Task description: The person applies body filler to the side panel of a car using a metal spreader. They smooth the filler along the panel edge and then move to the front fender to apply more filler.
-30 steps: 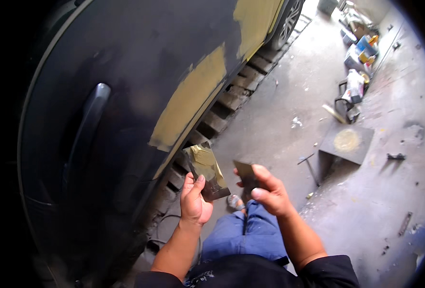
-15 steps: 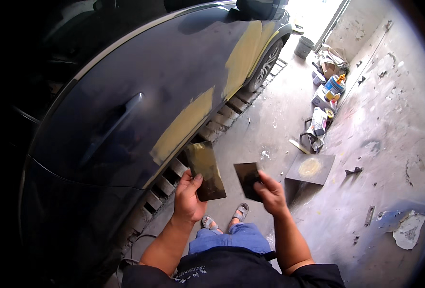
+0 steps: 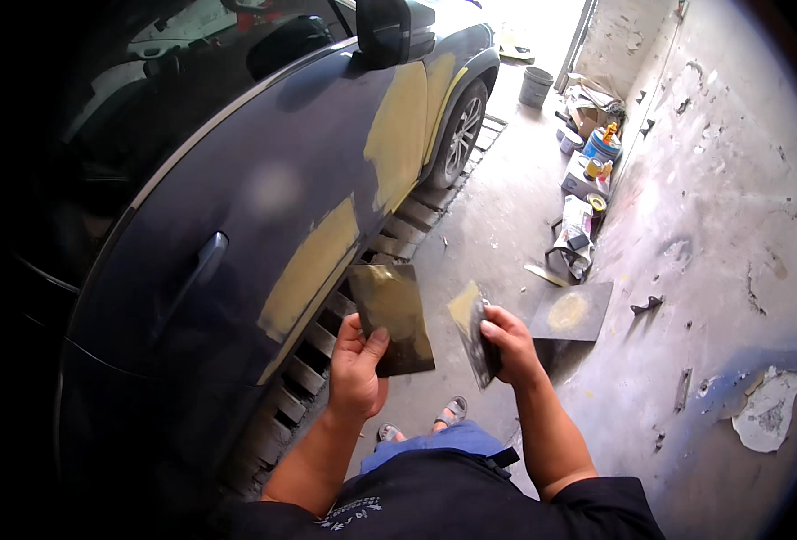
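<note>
My left hand grips the lower left side of a dark flat plate smeared with yellow-tan body filler, its thumb lying on the face. In my right hand is a dark filler spreader, tilted, with yellowish filler on its upper corner. Plate and spreader are held apart, side by side in front of me. To the left stands a dark car, its door carrying a long patch of dried-looking filler. A larger filler patch covers the panel nearer the front wheel.
A square board with a round tan smear stands by the right wall. Beyond it are a small stool with bags, several cans and boxes, and a grey bucket. Slatted floor grating runs beneath the car's side.
The spreader has turned in my right hand, so its filler-smeared corner now shows. The left plate faces up more squarely. The view has shifted, with more of the car's window and mirror visible.
</note>
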`<state>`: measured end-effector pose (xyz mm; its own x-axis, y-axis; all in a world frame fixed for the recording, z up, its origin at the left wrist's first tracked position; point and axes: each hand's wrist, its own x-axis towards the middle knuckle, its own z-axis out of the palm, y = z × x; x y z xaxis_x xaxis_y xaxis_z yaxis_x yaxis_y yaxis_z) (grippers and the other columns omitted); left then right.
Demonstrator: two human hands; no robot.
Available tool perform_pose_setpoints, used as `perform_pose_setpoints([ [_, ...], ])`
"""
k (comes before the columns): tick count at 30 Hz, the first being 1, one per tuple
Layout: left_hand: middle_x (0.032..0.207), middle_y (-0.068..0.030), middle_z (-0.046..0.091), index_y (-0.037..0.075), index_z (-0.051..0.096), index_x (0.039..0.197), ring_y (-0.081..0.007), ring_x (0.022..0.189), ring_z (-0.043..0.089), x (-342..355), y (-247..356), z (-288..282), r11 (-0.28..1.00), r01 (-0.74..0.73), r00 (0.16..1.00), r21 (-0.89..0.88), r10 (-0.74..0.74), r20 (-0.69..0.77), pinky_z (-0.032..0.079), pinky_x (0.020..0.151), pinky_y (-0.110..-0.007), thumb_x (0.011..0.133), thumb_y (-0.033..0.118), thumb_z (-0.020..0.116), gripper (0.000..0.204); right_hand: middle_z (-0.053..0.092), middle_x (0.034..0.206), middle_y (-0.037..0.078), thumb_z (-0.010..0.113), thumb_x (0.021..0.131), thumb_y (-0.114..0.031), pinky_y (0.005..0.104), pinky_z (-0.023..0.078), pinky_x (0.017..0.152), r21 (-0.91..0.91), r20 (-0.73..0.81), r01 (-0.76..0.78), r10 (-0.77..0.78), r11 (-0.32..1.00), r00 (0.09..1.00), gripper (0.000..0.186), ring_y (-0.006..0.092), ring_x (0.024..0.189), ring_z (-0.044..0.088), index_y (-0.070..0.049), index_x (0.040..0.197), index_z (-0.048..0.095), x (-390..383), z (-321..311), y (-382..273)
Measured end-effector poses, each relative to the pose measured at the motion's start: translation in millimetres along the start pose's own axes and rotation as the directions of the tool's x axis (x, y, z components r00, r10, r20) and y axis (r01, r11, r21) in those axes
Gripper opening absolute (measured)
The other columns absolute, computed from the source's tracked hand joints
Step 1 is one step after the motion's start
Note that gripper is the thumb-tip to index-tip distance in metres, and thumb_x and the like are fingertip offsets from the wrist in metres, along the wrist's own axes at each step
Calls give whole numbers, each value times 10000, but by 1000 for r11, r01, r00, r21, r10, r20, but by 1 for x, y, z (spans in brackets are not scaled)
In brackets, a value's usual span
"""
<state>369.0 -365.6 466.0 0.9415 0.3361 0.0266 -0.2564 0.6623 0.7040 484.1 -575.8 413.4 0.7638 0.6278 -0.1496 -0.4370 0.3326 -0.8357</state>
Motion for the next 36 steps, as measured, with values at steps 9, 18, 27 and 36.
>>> perform_pose_setpoints([
  [9, 1281, -75, 529, 65, 361, 1395, -165, 1229, 459, 30, -36, 64, 987, -157, 971, 39, 148, 186, 345, 1047, -317, 978, 16, 437, 428, 653, 963, 59, 624, 908, -115, 261, 491, 775, -347, 50, 208, -203, 914, 978, 269, 87, 872, 594, 22, 1125, 542, -9, -10, -40],
  [18, 1211, -80, 578, 29, 506, 1290, -160, 1107, 533, 60, -63, 81, 795, -217, 931, 566, -5, 364, 419, 932, -269, 956, -1, 468, 338, 646, 971, 50, 620, 910, -92, 258, 485, 793, -327, 118, 312, -289, 892, 950, 228, 80, 885, 578, 16, 1097, 546, 21, -37, -96],
  [27, 1120, -76, 635, -7, 513, 1264, -141, 1025, 586, 153, -56, 37, 792, 137, 943, 595, -288, 167, 448, 913, -272, 909, -23, 527, 355, 682, 964, 122, 626, 811, 58, 294, 515, 738, -687, 330, 598, -557, 412, 762, 343, 181, 816, 657, -8, 1148, 617, 69, -53, -182],
  [36, 1140, -60, 624, -24, 516, 1257, -113, 1041, 564, 279, -53, 48, 867, 220, 805, 448, -421, 419, 440, 934, -265, 913, -19, 547, 345, 646, 1057, 100, 594, 724, 127, 341, 534, 834, -744, 610, 667, -450, -42, 652, 362, 288, 997, 618, -24, 1049, 647, 138, -57, -206],
])
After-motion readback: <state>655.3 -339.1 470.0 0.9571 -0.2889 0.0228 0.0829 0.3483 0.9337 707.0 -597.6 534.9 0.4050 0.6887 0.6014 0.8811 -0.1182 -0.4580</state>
